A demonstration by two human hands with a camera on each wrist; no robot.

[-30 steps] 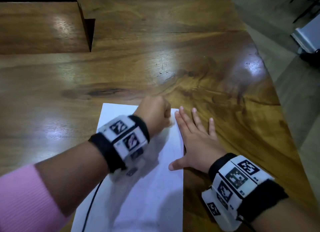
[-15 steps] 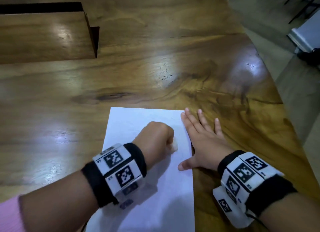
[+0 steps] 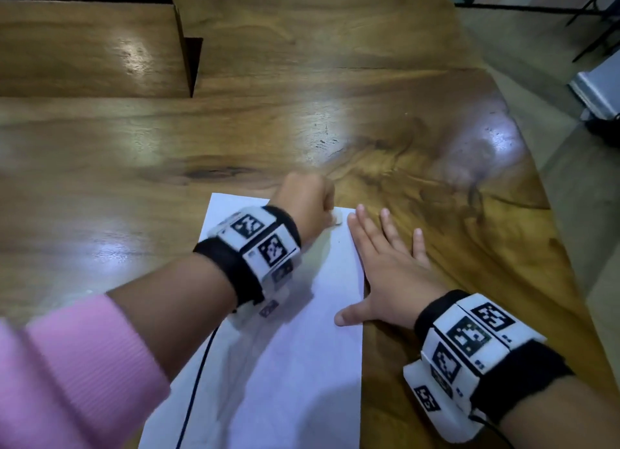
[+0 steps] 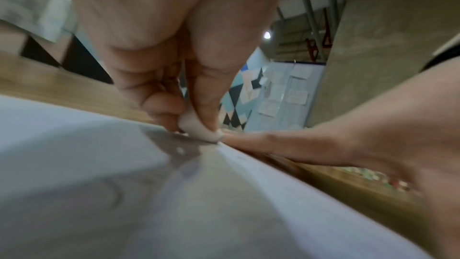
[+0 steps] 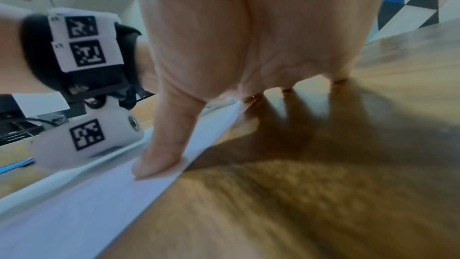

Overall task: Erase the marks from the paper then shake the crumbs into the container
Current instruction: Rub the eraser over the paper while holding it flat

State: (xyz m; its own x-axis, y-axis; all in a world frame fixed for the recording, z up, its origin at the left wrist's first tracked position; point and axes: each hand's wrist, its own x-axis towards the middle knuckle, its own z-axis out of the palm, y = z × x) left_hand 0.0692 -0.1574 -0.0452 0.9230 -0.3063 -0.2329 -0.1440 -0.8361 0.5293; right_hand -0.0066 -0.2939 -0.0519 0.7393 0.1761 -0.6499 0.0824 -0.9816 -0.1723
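1. Head view: the left hand (image 3: pixel 307 203) is fisted round a small white eraser (image 3: pixel 336 219), working at the far right corner of the paper (image 3: pixel 285 364), which lies flat on the wooden bench (image 3: pixel 302 130). The right hand (image 3: pixel 389 274) lies spread and flat just beside it, mostly on the wood. Only its thumb and inner edge cover the sheet — a hard stroke toward the far edge could slide or crumple the sheet. No container shows here, so where the crumbs must go cannot be told.

2. Left wrist view: the thumb and curled fingers (image 4: pixel 159 103) pinch the eraser (image 4: pixel 199 129), its tip down on the paper (image 4: pixel 124 214) right at the corner. A faint curved mark (image 4: pixel 117 192) sits nearer, not yet erased. The eraser nearly touches the right hand's fingertip (image 4: pixel 239 137); running off the edge would scatter crumbs onto the wood, out of reach of the shake.

3. Right wrist view: the thumb (image 5: pixel 164 155) presses the paper's right edge (image 5: pixel 99 194) while the other fingers stand on bare bench (image 5: pixel 323 184) — a thin hold that may let the sheet pivot.
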